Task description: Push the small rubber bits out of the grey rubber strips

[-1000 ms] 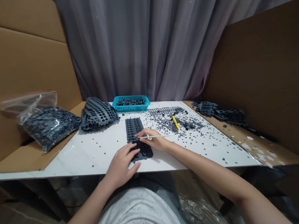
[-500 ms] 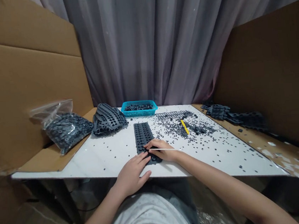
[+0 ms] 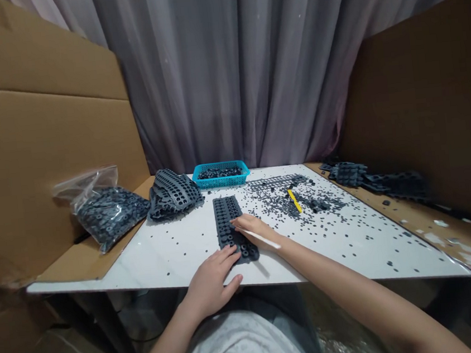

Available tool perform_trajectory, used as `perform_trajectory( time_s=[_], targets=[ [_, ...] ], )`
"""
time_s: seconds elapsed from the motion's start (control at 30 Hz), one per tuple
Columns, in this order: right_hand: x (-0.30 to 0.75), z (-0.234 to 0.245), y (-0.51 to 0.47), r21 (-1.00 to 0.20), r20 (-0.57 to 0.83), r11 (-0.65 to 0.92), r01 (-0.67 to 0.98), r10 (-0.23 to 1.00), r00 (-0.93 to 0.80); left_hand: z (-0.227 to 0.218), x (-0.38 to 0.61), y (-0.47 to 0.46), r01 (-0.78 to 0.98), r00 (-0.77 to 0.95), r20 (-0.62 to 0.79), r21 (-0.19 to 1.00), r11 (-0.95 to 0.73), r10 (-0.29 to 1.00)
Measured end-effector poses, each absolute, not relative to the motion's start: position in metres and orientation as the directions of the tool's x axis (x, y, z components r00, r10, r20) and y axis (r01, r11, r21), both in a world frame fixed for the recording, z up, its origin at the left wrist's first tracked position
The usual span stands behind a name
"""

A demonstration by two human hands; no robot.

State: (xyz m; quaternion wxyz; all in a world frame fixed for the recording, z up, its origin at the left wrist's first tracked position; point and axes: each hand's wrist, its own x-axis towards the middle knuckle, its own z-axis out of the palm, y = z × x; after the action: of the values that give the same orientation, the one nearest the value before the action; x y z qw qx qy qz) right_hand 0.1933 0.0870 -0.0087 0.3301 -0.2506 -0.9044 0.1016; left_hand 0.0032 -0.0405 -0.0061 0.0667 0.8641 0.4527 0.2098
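Dark-grey, rubbery-looking rectangular sheet point(image 3: 226, 217) with rows of round studs, near the front edge of the glossy white tabletop point(image 3: 139, 262). Right hand point(image 3: 255, 226) pinches a thin white stick point(image 3: 263, 239) over it; left hand point(image 3: 210, 279), fingers loosely spread, on its near-left corner. Looks like stud-by-stud work; next move probably needs steady bracing. Right: matte black chips point(image 3: 272, 203), flat yellow strip point(image 3: 294, 200). Far edge: teal perforated plastic basket point(image 3: 221, 182).

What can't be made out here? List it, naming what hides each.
Head view:
Tip of the thin white stick at the right hand: too small.
Part of the dark-grey rectangular sheet with raised rings: covered by the left hand.
Bottom of the turquoise plastic basket: hidden by its front wall and small dark pieces.
Left elbow: cut off by the bottom edge.
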Motion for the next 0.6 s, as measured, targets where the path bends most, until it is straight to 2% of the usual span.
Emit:
perform_trajectory(
  time_s=[0.13,0.23,0.43,0.6],
  targets=[
    [0.197,-0.0058,0.0803,-0.53,0.534,0.793,0.3,0.587,-0.608,-0.0071,0.0032,-0.0403,0.752,0.502,0.319,0.297,-0.588,0.804],
    [0.197,-0.0064,0.077,-0.59,0.525,0.778,0.215,0.572,-0.63,-0.0073,0.0029,-0.0403,0.756,0.503,0.335,0.274,-0.594,0.796],
    [0.1967,-0.009,0.0783,-0.547,0.501,0.798,0.254,0.555,-0.664,-0.0085,0.002,-0.0398,0.768,0.503,0.351,0.236,-0.595,0.79],
    [0.1959,-0.0068,0.0777,-0.506,0.515,0.827,0.245,0.517,-0.684,-0.0082,0.0023,-0.0394,0.754,0.512,0.346,0.258,-0.604,0.787]
  ],
)
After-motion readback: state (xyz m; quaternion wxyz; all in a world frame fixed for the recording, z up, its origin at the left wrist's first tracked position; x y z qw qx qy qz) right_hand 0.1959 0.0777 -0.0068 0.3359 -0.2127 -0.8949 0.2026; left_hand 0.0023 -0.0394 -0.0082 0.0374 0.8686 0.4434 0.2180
